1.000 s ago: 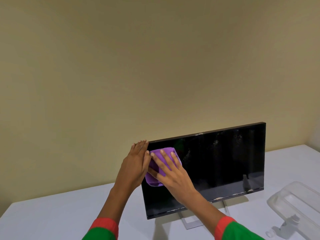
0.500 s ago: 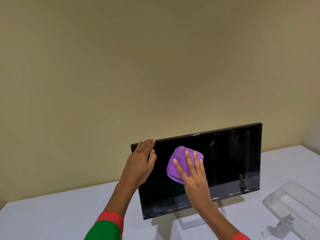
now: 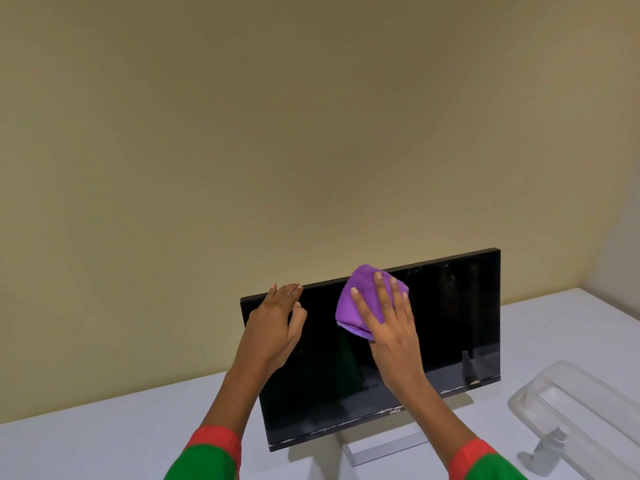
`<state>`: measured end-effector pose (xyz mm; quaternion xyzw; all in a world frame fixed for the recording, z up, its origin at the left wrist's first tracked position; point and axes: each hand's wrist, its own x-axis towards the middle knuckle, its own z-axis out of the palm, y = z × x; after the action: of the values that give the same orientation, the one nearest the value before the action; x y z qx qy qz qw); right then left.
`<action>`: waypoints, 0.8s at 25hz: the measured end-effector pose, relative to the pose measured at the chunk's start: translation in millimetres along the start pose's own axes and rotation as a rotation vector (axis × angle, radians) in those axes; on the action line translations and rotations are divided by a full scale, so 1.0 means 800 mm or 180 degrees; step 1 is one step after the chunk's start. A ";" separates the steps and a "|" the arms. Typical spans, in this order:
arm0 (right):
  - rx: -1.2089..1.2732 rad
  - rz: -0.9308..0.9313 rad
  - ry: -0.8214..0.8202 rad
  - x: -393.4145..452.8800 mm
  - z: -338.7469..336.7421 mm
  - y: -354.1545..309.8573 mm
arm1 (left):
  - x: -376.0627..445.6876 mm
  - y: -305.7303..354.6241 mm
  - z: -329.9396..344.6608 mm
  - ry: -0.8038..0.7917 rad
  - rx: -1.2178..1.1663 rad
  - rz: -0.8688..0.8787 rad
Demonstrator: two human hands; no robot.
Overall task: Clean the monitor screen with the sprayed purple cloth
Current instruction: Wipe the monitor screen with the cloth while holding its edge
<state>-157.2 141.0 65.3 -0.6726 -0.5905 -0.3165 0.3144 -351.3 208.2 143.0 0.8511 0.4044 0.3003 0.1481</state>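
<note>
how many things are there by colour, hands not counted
black: 1, the monitor
purple: 1, the cloth
clear: 1, the plastic tray
white: 1, the table
total: 4

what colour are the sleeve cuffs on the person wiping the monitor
Red cuffs on green sleeves, seen in the head view.

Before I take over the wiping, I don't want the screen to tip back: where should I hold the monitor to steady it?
Probably the top left corner of the monitor, coming from the left. The left hand already rests there, fingers over the thin top edge, clear of the purple cloth that the right hand presses flat.
</note>
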 end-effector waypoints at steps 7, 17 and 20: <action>0.0078 0.0133 -0.0194 -0.056 0.015 0.003 | 0.011 0.024 0.020 -0.0105 0.0082 0.0060; 0.0071 0.0282 -0.0193 -0.011 -0.017 0.077 | 0.036 0.075 0.062 -0.0221 0.0124 0.0151; 0.0206 0.0670 -0.0140 -0.028 -0.018 0.100 | 0.040 0.086 0.069 -0.0254 0.0105 0.0177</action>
<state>-81.0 107.8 51.9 -0.7272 -0.5332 -0.2476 0.3544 -259.1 189.2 146.6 0.8756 0.3792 0.2634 0.1416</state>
